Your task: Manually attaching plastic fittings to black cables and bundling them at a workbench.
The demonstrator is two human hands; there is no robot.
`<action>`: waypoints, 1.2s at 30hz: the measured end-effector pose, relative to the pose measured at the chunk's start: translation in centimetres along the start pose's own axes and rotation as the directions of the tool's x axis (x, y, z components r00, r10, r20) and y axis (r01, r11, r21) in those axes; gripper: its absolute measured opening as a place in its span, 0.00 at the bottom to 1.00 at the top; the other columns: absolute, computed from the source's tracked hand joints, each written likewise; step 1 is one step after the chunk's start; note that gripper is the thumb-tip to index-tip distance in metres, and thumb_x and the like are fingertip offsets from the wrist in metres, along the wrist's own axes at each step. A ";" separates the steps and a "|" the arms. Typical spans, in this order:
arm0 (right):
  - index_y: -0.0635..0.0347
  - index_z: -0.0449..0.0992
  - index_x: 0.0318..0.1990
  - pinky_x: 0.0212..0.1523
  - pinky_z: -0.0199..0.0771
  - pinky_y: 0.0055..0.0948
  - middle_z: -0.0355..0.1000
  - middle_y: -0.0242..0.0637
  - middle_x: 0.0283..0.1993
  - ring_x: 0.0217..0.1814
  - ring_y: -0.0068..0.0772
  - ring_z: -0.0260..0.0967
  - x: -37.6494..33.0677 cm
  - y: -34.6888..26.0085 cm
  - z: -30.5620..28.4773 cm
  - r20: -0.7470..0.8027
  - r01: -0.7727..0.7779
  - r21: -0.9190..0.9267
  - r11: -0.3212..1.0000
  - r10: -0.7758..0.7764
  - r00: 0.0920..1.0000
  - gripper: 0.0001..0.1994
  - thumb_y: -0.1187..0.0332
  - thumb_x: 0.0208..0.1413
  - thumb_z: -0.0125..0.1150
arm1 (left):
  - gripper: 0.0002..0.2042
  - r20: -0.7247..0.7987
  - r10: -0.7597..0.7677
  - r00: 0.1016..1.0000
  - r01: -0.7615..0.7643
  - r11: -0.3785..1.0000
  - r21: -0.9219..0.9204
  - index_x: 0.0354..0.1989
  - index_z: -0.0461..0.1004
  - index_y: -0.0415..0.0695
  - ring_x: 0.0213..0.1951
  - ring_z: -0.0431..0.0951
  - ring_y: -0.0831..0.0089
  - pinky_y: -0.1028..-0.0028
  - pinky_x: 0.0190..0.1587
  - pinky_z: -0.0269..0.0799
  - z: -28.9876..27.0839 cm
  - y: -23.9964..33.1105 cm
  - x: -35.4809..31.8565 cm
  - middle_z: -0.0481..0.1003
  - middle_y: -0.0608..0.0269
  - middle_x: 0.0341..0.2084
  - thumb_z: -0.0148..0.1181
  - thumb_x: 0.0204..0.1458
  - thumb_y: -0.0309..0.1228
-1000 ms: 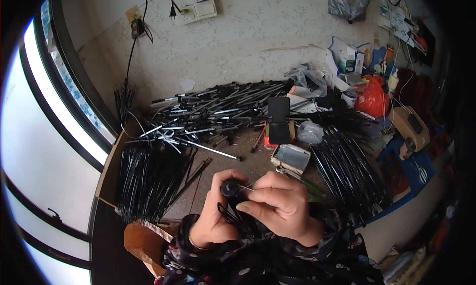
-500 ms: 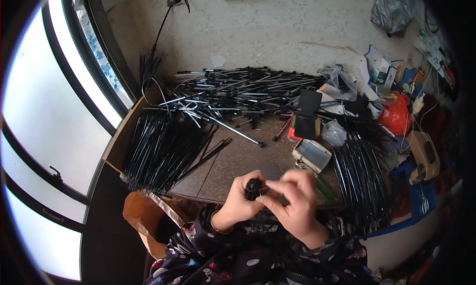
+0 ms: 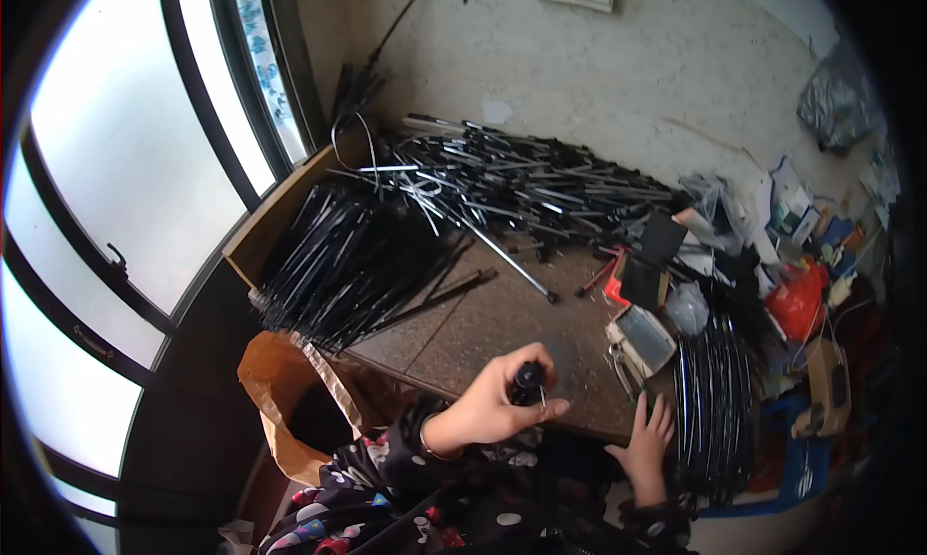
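My left hand (image 3: 497, 401) is closed around a black cylindrical part (image 3: 528, 374), seen nearly end-on above the table's front edge. A thin, light wire-like piece shows beside the part, near my thumb. The part's lower end is hidden by my hand. Off to the right, my right hand (image 3: 645, 451) has its fingers spread and holds nothing. Its fingertips are by the table's front edge, just below a pair of pliers (image 3: 626, 370) and left of a stack of long black rods (image 3: 713, 410).
A small open box of thin metal pieces (image 3: 645, 341) sits near the pliers. Black and silver rods (image 3: 541, 183) are heaped along the wall, and black ribs (image 3: 352, 265) lie at left. A brown paper bag (image 3: 275, 401) stands below the table; a red plastic bag (image 3: 798, 299) lies right.
My right hand has left the black part and moved right and down to the table edge, its fingers opening. My left hand still holds the part. The whole view has shifted and tilted.
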State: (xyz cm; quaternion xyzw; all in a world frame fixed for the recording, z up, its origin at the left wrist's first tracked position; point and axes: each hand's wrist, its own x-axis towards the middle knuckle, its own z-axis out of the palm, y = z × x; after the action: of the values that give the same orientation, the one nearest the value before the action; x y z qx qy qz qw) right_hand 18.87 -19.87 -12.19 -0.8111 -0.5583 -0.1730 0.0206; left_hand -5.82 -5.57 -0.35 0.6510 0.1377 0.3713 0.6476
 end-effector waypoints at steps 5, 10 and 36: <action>0.60 0.66 0.50 0.47 0.65 0.41 0.62 0.45 0.52 0.52 0.47 0.63 0.9 -2.2 -2.5 0.167 -0.024 0.169 0.985 -0.005 0.986 0.24 0.74 0.41 0.63 | 0.14 0.063 -0.051 0.997 0.046 0.996 0.081 0.27 0.62 0.43 0.29 0.63 0.83 0.79 0.33 0.59 1.9 -0.9 1.5 0.65 0.70 0.23 0.64 0.42 0.19; 0.61 0.70 0.38 0.47 0.62 0.40 0.63 0.42 0.48 0.50 0.45 0.62 1.9 -2.1 -8.3 -0.049 0.187 0.500 0.846 -0.188 0.981 0.14 0.73 0.41 0.62 | 0.13 -0.019 0.025 0.999 -0.024 0.996 0.088 0.27 0.63 0.43 0.30 0.64 0.84 0.80 0.33 0.59 1.8 0.0 1.9 0.65 0.71 0.23 0.64 0.43 0.19; 0.67 0.70 0.44 0.23 0.69 0.22 0.72 0.42 0.30 0.22 0.28 0.71 2.5 -3.2 -10.5 0.144 -0.084 0.987 0.135 -0.533 0.834 0.14 0.69 0.52 0.60 | 0.14 0.035 0.037 0.999 -0.044 0.967 0.250 0.33 0.64 0.41 0.31 0.66 0.80 0.81 0.37 0.61 -0.8 2.9 1.0 0.66 0.67 0.28 0.57 0.36 0.16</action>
State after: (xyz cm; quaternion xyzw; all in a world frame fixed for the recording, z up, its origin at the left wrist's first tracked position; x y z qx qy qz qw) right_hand 14.01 -18.82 -2.06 -0.5197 -0.6413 0.4258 0.3708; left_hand -6.50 -4.69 2.59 0.7357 0.1606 0.3544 0.5544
